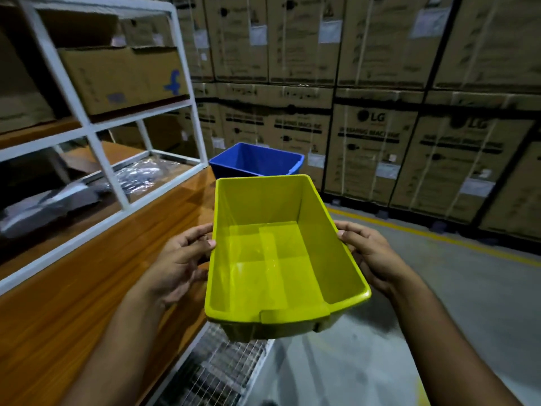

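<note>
An empty yellow-green plastic bin (336,244) hangs in the air in front of me, its open top facing the camera. My left hand (178,259) grips its left rim, thumb on the top edge and fingers curled under the side. On the opposite rim my right hand (369,253) holds it the same way. Just beyond it stands an empty blue plastic bin (289,159), partly hidden by the yellow one.
A wooden table (73,303) runs along my left, bearing a white metal rack (96,136) with a cardboard box (123,77) and plastic-wrapped packets (52,203). Stacked cartons (380,127) wall off the back. A wire-mesh surface (216,370) lies below; grey floor with a yellow line (439,238) at right.
</note>
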The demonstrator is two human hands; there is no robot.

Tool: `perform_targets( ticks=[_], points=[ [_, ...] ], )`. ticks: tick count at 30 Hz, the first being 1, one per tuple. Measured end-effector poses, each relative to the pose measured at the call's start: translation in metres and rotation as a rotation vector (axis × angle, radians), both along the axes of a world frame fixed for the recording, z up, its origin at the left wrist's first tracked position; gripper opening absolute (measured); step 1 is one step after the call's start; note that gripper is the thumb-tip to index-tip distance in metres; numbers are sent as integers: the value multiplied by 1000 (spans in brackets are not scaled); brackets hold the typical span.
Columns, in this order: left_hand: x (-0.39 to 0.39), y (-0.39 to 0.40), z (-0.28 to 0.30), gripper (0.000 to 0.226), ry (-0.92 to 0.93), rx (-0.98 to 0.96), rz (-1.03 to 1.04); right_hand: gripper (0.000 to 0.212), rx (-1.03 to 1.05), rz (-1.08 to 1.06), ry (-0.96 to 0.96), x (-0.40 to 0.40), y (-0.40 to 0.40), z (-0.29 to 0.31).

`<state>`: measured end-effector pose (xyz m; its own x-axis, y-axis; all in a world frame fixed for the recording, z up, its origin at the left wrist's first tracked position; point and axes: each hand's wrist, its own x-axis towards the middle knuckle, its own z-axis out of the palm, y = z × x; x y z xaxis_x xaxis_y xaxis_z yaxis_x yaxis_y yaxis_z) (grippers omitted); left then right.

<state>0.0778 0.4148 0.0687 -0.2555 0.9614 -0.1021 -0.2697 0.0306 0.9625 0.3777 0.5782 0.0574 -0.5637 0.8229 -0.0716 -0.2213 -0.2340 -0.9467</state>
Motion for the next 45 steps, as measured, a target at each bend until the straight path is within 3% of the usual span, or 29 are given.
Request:
perform_targets(
  ticks=[13, 18, 22, 27, 34, 38, 45],
  points=[
    [-68, 216, 49, 96, -8, 167, 56, 29, 143, 30, -16, -71, 231, 62],
    [-94, 282, 74, 59, -35, 208, 121, 29, 191, 68, -6, -115, 322, 87],
    [-110, 326, 76, 51, -42, 189, 212, 30, 177, 135, 16, -149, 386, 90],
    [-116, 370, 66, 53, -12, 177, 368, 25, 175, 271, 16, -193, 464, 80],
    [-98, 403, 63, 78, 57, 159, 650, 27, 176, 606, 31, -255, 550, 83],
    [-78, 416, 57, 50, 79, 120, 801, 29, 168, 760, 44, -277, 577, 81],
    [-59, 425, 42, 35, 87, 34, 970, 29, 128, 861, 15, -304, 591, 54]
  ],
)
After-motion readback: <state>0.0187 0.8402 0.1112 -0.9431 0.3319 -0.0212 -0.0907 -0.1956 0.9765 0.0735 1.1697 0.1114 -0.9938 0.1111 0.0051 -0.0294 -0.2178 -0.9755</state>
